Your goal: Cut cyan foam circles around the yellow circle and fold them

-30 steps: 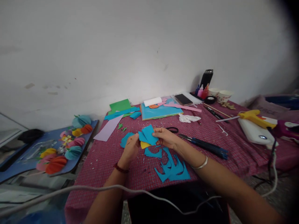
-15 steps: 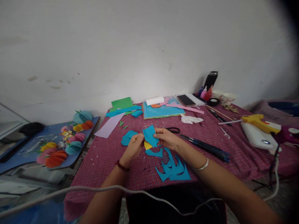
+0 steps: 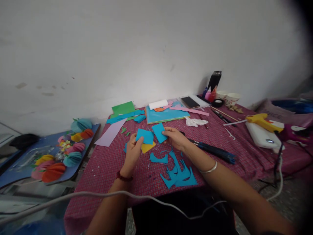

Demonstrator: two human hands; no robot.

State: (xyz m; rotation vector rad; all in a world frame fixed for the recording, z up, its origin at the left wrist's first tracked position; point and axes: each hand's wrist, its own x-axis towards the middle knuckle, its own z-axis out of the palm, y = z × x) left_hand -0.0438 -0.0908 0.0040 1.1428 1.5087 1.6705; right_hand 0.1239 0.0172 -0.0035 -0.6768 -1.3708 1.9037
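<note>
Between thumb and fingers, my left hand (image 3: 133, 147) pinches a blue paper piece (image 3: 146, 135). My right hand (image 3: 174, 137) grips another blue paper piece (image 3: 158, 132) by its right edge. The two pieces are held side by side above the table. Under them lies a yellow paper piece (image 3: 148, 147), partly covered. Blue paper offcuts (image 3: 179, 174) with curved edges lie nearer the front, below my right hand. Behind my left hand, more blue paper (image 3: 125, 148) is mostly hidden.
Dark-handled scissors (image 3: 215, 152) lie right of my right hand. Further right are a yellow glue gun (image 3: 261, 122) and a white device (image 3: 264, 137). Colored folders (image 3: 166, 117) and a phone (image 3: 190, 102) lie at the back. A white cable (image 3: 122, 193) crosses in front. Paper fruits (image 3: 53, 172) stand left.
One blue piece was visible between my hands; now each hand holds one, and my left hand has moved left. More of the yellow paper shows. The view has shifted slightly.
</note>
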